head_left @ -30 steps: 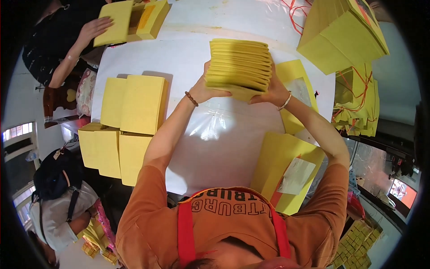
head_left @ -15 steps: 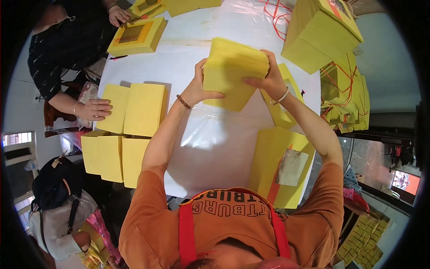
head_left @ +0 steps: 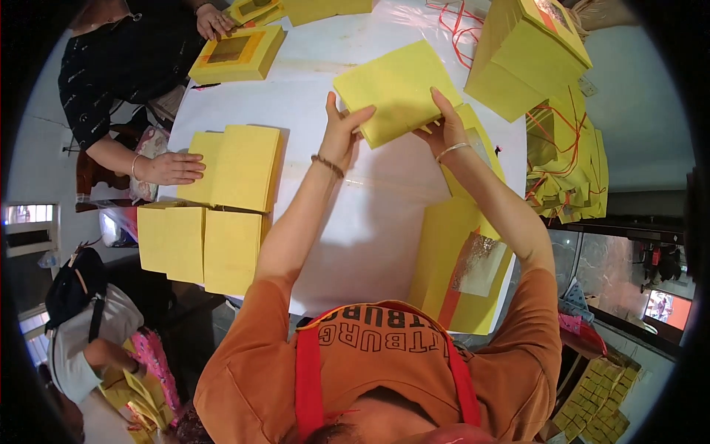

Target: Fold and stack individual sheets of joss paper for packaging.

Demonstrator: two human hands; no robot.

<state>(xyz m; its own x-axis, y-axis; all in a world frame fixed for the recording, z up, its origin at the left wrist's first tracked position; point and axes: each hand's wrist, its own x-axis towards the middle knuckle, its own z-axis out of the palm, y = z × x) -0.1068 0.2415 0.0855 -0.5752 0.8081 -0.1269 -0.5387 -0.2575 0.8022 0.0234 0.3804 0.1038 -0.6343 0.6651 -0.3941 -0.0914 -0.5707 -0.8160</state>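
Gripping a thick stack of yellow paper sheets [head_left: 397, 90] from both sides, a person in an orange shirt holds it just above a white table [head_left: 355, 214] in the upper middle of the frame. The left hand [head_left: 342, 132] is clamped on the stack's near left edge, thumb on top and fingers spread up its side; the right hand [head_left: 444, 122] is closed on the near right corner, fingers over the top. A beaded bracelet sits on the left wrist and a thin bangle on the right.

Left of centre, more yellow paper stacks [head_left: 211, 214] lie side by side at the table's edge. At lower right, a flat yellow pack with an orange stripe and a silvery patch [head_left: 466, 270] rests on the table below the right forearm. At upper right stand large yellow bundles [head_left: 529, 55], with red string [head_left: 455, 22] loose beside them and further tied bundles [head_left: 566, 166] piled below.

At upper left, a second person in dark clothing rests one hand [head_left: 171, 168] beside the stacks and another near a yellow stack with a gold square [head_left: 237, 53].
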